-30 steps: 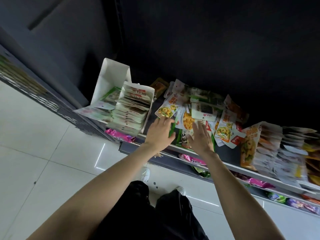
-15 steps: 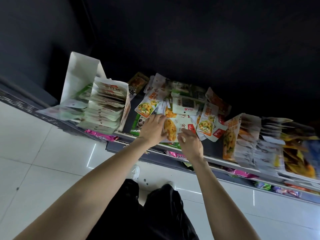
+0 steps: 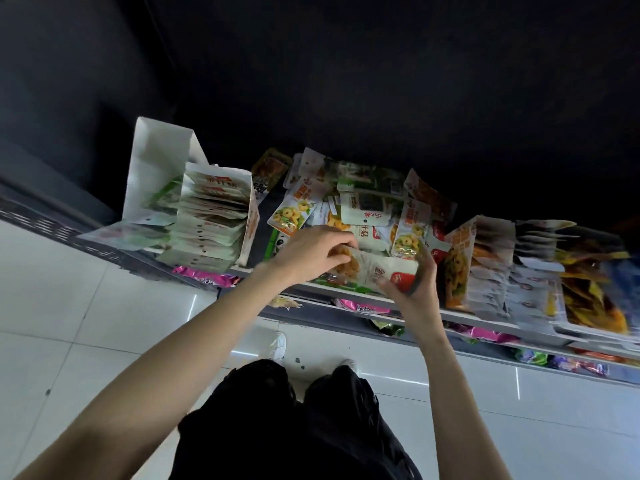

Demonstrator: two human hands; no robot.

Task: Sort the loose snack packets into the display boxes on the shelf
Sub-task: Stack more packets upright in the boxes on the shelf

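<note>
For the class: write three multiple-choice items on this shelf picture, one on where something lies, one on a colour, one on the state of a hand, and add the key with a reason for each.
1. Where does the pile of loose packets lie?
A. between the display boxes on the shelf
B. on the floor
C. inside the left display box

2. What colour are the packets on the lower shelf just under the hands?
A. blue
B. pink
C. white

3. What is the left hand doing?
A. hanging idle
B. pressing flat on the shelf edge
C. gripping a snack packet together with the right hand

Key: 1 A, the heap sits between the left display box and the right display boxes. 2 B, magenta wrappers show below the shelf edge. 3 C, the fingers of both hands curl round one white packet with yellow rings printed on it.
</note>
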